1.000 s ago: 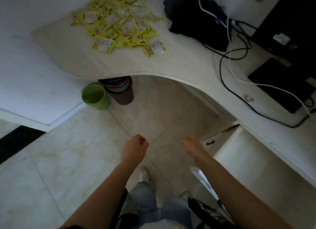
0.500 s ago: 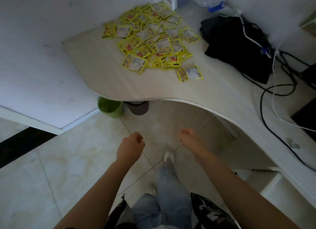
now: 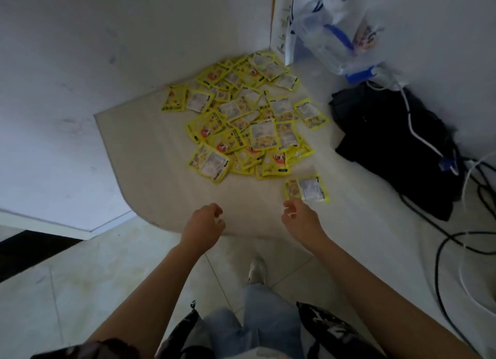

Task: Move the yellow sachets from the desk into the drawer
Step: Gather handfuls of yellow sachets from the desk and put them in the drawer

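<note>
Left hand: our left hand (image 3: 205,226) hangs over the near edge of the desk with its fingers loosely curled inward; it holds nothing and touches no sachet.
Right hand: our right hand (image 3: 300,219) reaches over the desk edge, fingers loosely curled and empty, with the fingertips just beside the nearest sachet; we cannot tell whether they touch it.
Lone sachet: one yellow sachet (image 3: 307,188) lies flat by itself on the desk, apart from the heap and nearest to our right hand, its pale printed panel facing up.
Yellow sachets: the heap of yellow sachets (image 3: 241,122) lies spread over the far part of the desk, reaching back into the corner by the wall; many overlap one another, some with the red-marked front up and some with the pale back up.
Desk: the pale curved desk (image 3: 150,154) carries everything; its rounded edge runs under both our wrists.
Black bag: a black bag (image 3: 386,133) lies on the desk to the right of the heap, apart from it.
Plastic bag: a clear plastic bag (image 3: 332,28) with blue print stands in the far corner against the wall, behind the black bag.
Cables: black and white cables (image 3: 456,238) trail over the right side of the desk, and a white one crosses the black bag.
Floor: pale tiled floor (image 3: 80,278) shows below the desk, with our jeans and one light shoe (image 3: 256,271) on it.
</note>
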Demonstrator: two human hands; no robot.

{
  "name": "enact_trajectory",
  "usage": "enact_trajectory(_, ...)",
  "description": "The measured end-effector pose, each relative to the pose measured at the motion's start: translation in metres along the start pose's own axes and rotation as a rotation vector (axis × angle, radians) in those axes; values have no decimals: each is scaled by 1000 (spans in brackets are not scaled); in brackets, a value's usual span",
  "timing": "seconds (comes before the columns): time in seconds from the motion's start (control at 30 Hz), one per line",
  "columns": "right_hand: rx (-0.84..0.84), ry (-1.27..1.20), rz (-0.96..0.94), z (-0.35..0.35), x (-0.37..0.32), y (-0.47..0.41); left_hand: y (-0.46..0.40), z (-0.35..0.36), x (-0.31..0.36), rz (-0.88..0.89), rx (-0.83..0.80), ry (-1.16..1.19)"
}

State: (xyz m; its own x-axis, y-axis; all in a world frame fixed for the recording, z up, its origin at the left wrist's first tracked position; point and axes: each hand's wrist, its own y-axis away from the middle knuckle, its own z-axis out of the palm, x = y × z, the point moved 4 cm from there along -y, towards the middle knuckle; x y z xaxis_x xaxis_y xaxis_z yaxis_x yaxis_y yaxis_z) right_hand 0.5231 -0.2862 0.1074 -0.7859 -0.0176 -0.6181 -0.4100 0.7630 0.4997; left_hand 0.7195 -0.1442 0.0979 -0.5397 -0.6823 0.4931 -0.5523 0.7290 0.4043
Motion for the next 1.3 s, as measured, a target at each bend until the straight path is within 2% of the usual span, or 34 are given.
enact_trajectory(0.17, -17, 240, -123, -21, -13, -49, -54, -12, 20, 38, 4, -232)
enact_trajectory(0.27, 56, 486, -155, -27, -9, -69, -78, -25, 30, 138, 70, -317)
enact_trajectory(0.33, 40, 598, -163, -32, -12, -74, -94, -33, 32, 204, 80, -378)
enact_trajectory(0.47, -57, 676, -83, -41, -14, -76, -118, -47, 36, 343, 69, -516)
enact_trajectory(0.67, -27, 725, -72, -39, -1, -88, -139, -57, 34, 515, -35, -658)
enact_trajectory(0.8, 24, 753, -80, -39, -5, -94, -145, -65, 39, 581, 17, -733)
enact_trajectory(1.03, 70, 776, -97, -43, -7, -96, -149, -71, 32, 572, 52, -725)
enact_trajectory(1.17, 5, 835, -71, -44, -10, -95, -151, -76, 24, 512, -45, -708)
enact_trajectory(1.3, -84, 724, -44, -49, -23, -89, -156, -81, 25, 403, -194, -621)
